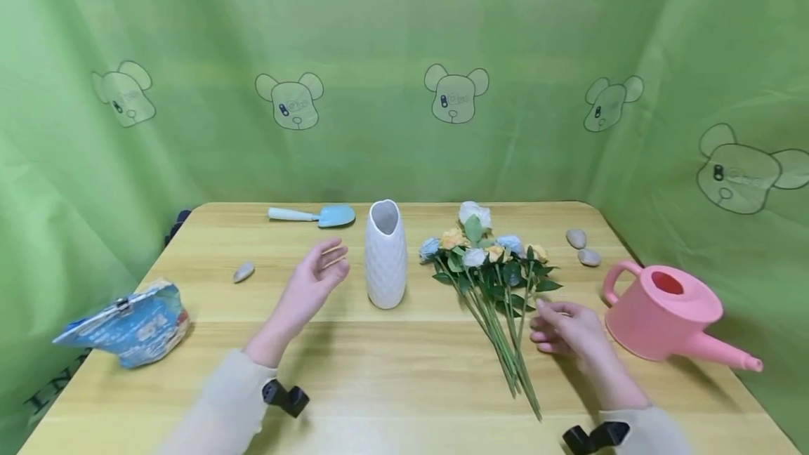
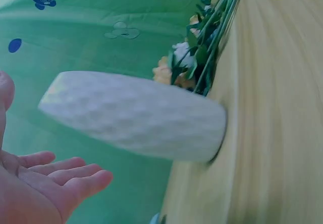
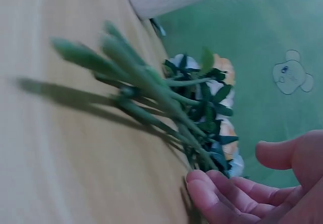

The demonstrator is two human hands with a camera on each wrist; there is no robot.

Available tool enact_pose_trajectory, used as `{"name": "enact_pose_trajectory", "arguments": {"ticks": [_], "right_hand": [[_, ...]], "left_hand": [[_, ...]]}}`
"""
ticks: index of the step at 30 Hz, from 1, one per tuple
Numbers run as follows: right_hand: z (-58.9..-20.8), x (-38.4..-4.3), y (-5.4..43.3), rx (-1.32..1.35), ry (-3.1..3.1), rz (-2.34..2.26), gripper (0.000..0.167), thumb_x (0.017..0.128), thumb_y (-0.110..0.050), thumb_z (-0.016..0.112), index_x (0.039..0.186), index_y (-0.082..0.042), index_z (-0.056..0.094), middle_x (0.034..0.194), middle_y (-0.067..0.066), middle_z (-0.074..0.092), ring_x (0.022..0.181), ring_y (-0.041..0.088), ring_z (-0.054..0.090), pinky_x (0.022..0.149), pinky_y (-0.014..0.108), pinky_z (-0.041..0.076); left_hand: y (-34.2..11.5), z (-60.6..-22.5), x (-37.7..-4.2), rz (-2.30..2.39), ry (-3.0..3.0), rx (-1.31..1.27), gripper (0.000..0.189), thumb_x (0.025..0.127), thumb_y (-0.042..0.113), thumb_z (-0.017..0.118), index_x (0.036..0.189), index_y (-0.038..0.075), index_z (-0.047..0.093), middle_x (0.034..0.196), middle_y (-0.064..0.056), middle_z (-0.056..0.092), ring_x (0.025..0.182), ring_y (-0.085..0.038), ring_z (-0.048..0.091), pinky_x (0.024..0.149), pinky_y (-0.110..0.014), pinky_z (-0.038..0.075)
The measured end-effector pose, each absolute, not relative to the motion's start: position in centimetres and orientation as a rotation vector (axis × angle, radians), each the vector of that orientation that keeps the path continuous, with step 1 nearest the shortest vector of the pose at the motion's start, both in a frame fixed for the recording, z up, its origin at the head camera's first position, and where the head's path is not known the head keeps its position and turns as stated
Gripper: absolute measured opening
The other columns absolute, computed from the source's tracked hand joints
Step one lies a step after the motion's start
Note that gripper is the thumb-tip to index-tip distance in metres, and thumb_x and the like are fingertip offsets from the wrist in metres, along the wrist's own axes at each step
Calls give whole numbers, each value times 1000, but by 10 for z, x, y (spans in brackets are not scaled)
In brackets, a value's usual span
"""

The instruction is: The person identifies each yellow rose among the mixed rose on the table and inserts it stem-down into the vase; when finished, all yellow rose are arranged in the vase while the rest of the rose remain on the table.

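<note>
A white vase point(image 1: 386, 265) with a quilted surface stands upright mid-table. Left of it, my left hand point(image 1: 314, 274) hovers with relaxed fingers, apart from the vase and holding nothing. To the right lies a bunch of artificial flowers point(image 1: 489, 258), white, blue and peach, their green stems point(image 1: 505, 350) pointing toward me. My right hand point(image 1: 567, 329) is just right of these stems, fingers loosely bent. In the right wrist view, the fingertips point(image 3: 199, 178) overlap the stems near the leaves, with the thumb held apart; whether they touch I cannot tell.
A pink watering can point(image 1: 663, 311) stands at the right, its spout toward the table's edge. Two stones point(image 1: 576, 238) lie behind it. On the left are a clipped blue bag point(image 1: 142, 328) and one stone point(image 1: 244, 272). A blue trowel point(image 1: 335, 215) rests near the back edge.
</note>
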State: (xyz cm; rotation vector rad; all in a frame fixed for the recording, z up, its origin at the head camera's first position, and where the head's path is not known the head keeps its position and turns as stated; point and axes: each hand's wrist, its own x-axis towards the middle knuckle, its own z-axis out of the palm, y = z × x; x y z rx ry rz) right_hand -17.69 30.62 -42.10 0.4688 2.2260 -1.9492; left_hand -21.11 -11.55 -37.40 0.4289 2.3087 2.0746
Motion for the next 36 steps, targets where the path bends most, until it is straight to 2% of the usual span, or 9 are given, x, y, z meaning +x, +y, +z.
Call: {"name": "enact_pose_trajectory", "arguments": {"ticks": [4, 10, 19, 24, 28, 31, 36], "right_hand": [[-424, -177, 295, 488, 2261, -1882, 55, 91, -23, 61, 126, 13, 40, 88, 11, 67, 71, 22, 66, 67, 37, 56], [-428, -184, 286, 505, 2209, -1900, 50, 89, -13, 64, 124, 14, 41, 82, 11, 65, 67, 22, 65, 65, 38, 56], [-432, -193, 285, 525, 2187, -1958, 47, 84, 0, 64, 121, 16, 39, 72, 10, 63, 58, 19, 63, 60, 36, 56], [-429, -196, 289, 514, 2212, -1981, 47, 85, 0, 63, 122, 13, 39, 78, 8, 60, 59, 17, 61, 60, 34, 56], [-420, -203, 291, 461, 2279, -1964, 49, 85, -1, 63, 126, 12, 38, 83, 7, 60, 63, 16, 61, 62, 33, 56], [-410, -209, 293, 408, 2345, -1936, 51, 87, -3, 61, 130, 10, 37, 91, 11, 60, 69, 18, 61, 66, 33, 56], [-393, -216, 291, 343, 2432, -1984, 47, 87, -5, 62, 127, 7, 41, 100, 13, 59, 75, 20, 62, 70, 34, 56]], "left_hand": [[-99, -387, -223, 2149, 2268, 389, 59, 88, 21, 66, 137, 3, 38, 137, -21, 42, 123, -34, 44, 98, -35, 41], [-81, -387, -224, 2175, 2284, 394, 69, 81, 7, 72, 138, -3, 35, 138, -26, 39, 123, -40, 42, 100, -46, 37], [-58, -413, -242, 2287, 2409, 352, 72, 70, 16, 83, 132, 12, 46, 129, -14, 51, 115, -30, 50, 91, -45, 45], [-46, -406, -238, 2298, 2462, 346, 79, 65, 15, 85, 132, 10, 45, 126, -15, 52, 114, -30, 50, 94, -44, 44], [-43, -393, -227, 2300, 2486, 336, 78, 67, 10, 83, 134, 8, 43, 124, -19, 53, 113, -33, 50, 93, -46, 44], [-43, -386, -222, 2269, 2515, 306, 76, 70, 9, 82, 136, 8, 43, 125, -19, 52, 114, -33, 50, 93, -45, 44], [-45, -382, -221, 2210, 2526, 335, 73, 73, 11, 80, 136, 7, 42, 126, -20, 52, 113, -34, 50, 93, -45, 44]]}}
